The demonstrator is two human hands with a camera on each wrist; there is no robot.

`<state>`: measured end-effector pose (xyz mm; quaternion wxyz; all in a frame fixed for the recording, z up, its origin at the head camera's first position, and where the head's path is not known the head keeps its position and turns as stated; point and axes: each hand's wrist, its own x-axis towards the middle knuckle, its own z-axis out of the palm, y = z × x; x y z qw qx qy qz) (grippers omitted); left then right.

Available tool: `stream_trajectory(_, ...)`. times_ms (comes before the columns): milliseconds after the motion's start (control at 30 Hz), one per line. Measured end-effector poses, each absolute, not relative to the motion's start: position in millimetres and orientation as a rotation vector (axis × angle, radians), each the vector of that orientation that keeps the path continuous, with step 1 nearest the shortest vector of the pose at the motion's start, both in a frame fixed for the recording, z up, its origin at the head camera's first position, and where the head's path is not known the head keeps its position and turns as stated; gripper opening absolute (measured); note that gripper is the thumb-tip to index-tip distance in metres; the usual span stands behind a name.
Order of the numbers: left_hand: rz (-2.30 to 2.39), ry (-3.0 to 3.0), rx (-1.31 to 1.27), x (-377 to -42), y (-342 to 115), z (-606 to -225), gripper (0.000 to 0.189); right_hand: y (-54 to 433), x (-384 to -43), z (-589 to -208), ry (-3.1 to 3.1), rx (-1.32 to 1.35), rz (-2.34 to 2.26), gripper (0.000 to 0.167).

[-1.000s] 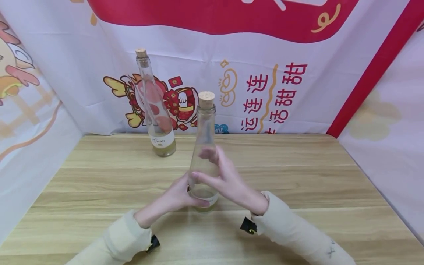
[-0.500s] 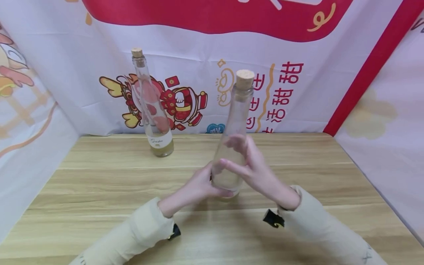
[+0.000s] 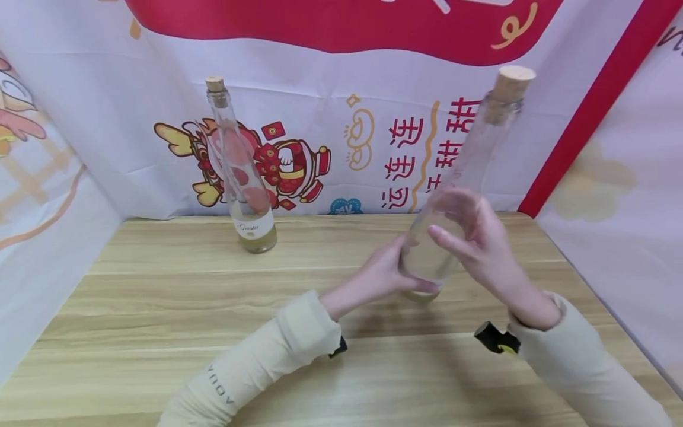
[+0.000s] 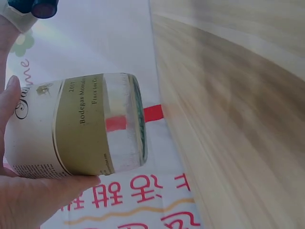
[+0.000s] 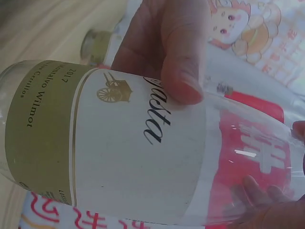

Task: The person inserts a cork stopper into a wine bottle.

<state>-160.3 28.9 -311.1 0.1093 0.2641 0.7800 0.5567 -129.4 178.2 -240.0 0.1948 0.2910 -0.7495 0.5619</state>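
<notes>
A clear glass bottle (image 3: 429, 255) with a cork (image 3: 512, 86) in its mouth is held in both hands, raised off the table and leaning right. My left hand (image 3: 381, 270) grips its lower body, thumb near the base. Higher on the body my right hand (image 3: 491, 252) holds it, the fingers showing through the glass. In the left wrist view the bottle's base (image 4: 138, 121) is apart from the tabletop. A white and olive-gold label (image 5: 143, 148) faces the right wrist camera, with the left thumb (image 5: 183, 78) pressed over part of its lettering.
A second corked bottle (image 3: 242, 178) stands upright at the back left of the wooden table (image 3: 176, 320), a little pale liquid in its bottom. White printed cloth (image 3: 341, 77) hangs behind the table, and cloth hangs along both sides.
Both hands have carried the bottle rightward and upward across the table. It has gone from nearly upright to tilting right. The second bottle still stands in its place.
</notes>
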Motion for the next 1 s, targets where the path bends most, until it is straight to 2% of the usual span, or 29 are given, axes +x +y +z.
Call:
stream_trajectory(133, 1.612, 2.369, 0.874, -164.8, 49.3, -308.6, 0.081, 196.9, -129.0, -234.8, -2.131, 0.712, 1.552, 0.048)
stream_trajectory(300, 1.588, 2.361, 0.979, -170.7, 77.0, -305.3, 0.078, 222.1, -129.6, -233.0, -2.047, 0.774, 1.579, 0.048)
stream_trajectory(633, 1.439, 2.31, 1.042, -174.5, 129.3, -301.2, 0.075, 274.2, -124.3, -231.7, -2.042, 0.751, 1.672, 0.041)
stream_trajectory(767, 1.335, 2.391, 1.107, -175.3, 145.9, -302.1, 0.076, 292.5, -123.0, -231.7, -2.111, 0.713, 1.611, 0.038)
stream_trajectory(1000, 1.275, 2.464, 1.074, -173.4, 174.4, -307.3, 0.074, 317.4, -121.1, -237.1, -2.151, 0.733, 1.526, 0.035)
